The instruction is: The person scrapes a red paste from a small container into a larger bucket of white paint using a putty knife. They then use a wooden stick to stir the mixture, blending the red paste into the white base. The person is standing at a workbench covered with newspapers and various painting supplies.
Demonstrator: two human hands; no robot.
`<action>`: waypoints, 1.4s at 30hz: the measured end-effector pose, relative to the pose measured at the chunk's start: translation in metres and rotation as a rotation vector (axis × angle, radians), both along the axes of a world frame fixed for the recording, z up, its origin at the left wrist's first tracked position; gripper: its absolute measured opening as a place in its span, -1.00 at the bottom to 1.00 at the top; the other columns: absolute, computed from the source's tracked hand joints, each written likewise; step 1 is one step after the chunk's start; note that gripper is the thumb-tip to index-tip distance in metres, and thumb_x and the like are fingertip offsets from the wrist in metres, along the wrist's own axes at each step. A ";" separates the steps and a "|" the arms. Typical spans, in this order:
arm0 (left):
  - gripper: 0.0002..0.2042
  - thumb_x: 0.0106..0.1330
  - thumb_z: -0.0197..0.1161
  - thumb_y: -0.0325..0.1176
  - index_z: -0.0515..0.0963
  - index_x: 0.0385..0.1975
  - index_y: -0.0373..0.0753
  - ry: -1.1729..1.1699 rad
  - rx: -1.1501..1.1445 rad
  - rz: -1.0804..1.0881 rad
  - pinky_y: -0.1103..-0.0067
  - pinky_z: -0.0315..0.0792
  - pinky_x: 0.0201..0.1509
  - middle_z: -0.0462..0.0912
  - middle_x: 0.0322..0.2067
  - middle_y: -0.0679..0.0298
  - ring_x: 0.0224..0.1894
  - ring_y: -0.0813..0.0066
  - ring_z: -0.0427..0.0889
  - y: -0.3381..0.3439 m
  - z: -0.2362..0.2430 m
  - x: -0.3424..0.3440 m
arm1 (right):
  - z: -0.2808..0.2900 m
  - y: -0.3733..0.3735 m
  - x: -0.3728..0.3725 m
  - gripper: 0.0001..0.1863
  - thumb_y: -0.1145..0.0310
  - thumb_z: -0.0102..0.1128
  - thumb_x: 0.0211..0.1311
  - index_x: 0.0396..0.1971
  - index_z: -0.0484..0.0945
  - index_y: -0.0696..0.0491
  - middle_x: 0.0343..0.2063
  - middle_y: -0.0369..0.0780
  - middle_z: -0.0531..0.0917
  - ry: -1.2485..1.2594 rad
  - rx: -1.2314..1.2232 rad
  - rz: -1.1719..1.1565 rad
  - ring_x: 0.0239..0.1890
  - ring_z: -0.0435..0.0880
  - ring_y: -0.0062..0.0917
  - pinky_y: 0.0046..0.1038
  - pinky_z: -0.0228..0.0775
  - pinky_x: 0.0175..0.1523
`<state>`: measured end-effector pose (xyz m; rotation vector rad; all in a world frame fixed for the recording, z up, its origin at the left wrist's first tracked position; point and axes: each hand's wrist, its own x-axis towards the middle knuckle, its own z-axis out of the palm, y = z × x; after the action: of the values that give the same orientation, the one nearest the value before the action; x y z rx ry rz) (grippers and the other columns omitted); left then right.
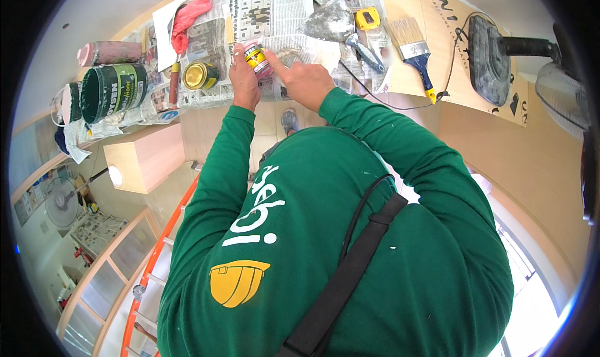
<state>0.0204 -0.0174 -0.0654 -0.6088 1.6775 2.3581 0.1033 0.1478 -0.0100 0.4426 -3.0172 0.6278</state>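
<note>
My left hand (244, 79) is closed around a small can (255, 58) with a yellow and pink label, held tilted over the table's near edge. From the other side my right hand (305, 80) reaches in, its index finger stretched out against the can's right side. The rest of its fingers look folded and are partly hidden. Left of my left hand stands a small tin (200, 75) with a gold lid. Beside that tin lies a tool with a brown handle (174, 85), near a crumpled red cloth (189, 20).
Newspaper (262, 13) covers much of the table. At left stand a dark green paint bucket (112, 91) and a pinkish roller (109, 53). Toward the right lie a scraper (330, 19), yellow tape measure (367, 19), utility knife (365, 52), wide paintbrush (412, 49) and corded black tool (489, 60).
</note>
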 end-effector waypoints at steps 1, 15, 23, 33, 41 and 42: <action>-0.44 0.56 0.16 0.11 0.55 0.08 -0.39 -0.007 -0.009 -0.005 0.43 0.67 -0.21 0.69 -0.17 0.19 -0.25 0.40 0.73 0.001 0.003 0.001 | 0.000 0.005 0.000 -0.20 0.41 0.14 0.27 0.56 0.20 -0.12 -0.52 -0.08 0.71 0.003 -0.014 0.011 -0.52 0.76 -0.17 -0.11 0.58 -0.46; -0.43 0.55 0.16 0.13 0.57 0.03 -0.40 -0.036 -0.015 0.024 0.43 0.66 -0.27 0.69 -0.21 0.19 -0.30 0.40 0.73 0.009 0.011 0.001 | -0.009 0.022 -0.002 -0.08 0.47 0.12 0.24 0.62 0.07 -0.21 -0.53 -0.09 0.70 0.007 0.038 0.006 -0.54 0.75 -0.20 -0.17 0.60 -0.46; -0.49 0.61 0.10 0.06 0.58 0.06 -0.39 -0.025 -0.066 0.054 0.45 0.62 -0.22 0.69 -0.20 0.22 -0.28 0.45 0.69 0.014 0.009 0.000 | 0.002 -0.005 -0.001 -0.20 0.43 0.10 0.28 0.56 0.16 -0.02 -0.46 -0.01 0.75 -0.133 -0.083 -0.079 -0.43 0.79 -0.10 -0.06 0.62 -0.29; -0.42 0.60 0.09 0.10 0.55 0.09 -0.44 0.022 0.014 0.045 0.43 0.67 -0.27 0.69 -0.19 0.19 -0.31 0.41 0.71 0.014 0.010 0.002 | -0.007 0.021 0.010 -0.15 0.46 0.12 0.24 0.57 0.12 -0.02 -0.44 0.02 0.73 -0.252 -0.058 -0.122 -0.40 0.77 -0.04 -0.01 0.61 -0.28; -0.41 0.59 0.09 0.13 0.58 0.04 -0.44 -0.041 -0.091 0.043 0.46 0.64 -0.24 0.68 -0.22 0.20 -0.30 0.45 0.69 0.012 0.011 0.000 | -0.009 0.004 0.010 -0.10 0.48 0.15 0.22 0.60 0.09 -0.10 -0.37 0.00 0.64 -0.107 -0.197 -0.103 -0.45 0.72 -0.05 -0.08 0.60 -0.34; -0.41 0.59 0.09 0.12 0.58 0.04 -0.44 -0.038 -0.093 0.045 0.46 0.63 -0.24 0.68 -0.21 0.20 -0.30 0.45 0.68 0.013 0.012 -0.001 | -0.011 0.003 0.008 -0.10 0.48 0.15 0.22 0.60 0.09 -0.11 -0.37 0.00 0.65 -0.106 -0.193 -0.108 -0.45 0.72 -0.05 -0.08 0.60 -0.34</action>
<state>0.0191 -0.0041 -0.0536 -0.7104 1.7831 2.2943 0.1116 0.1512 -0.0207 0.2438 -3.0110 0.9513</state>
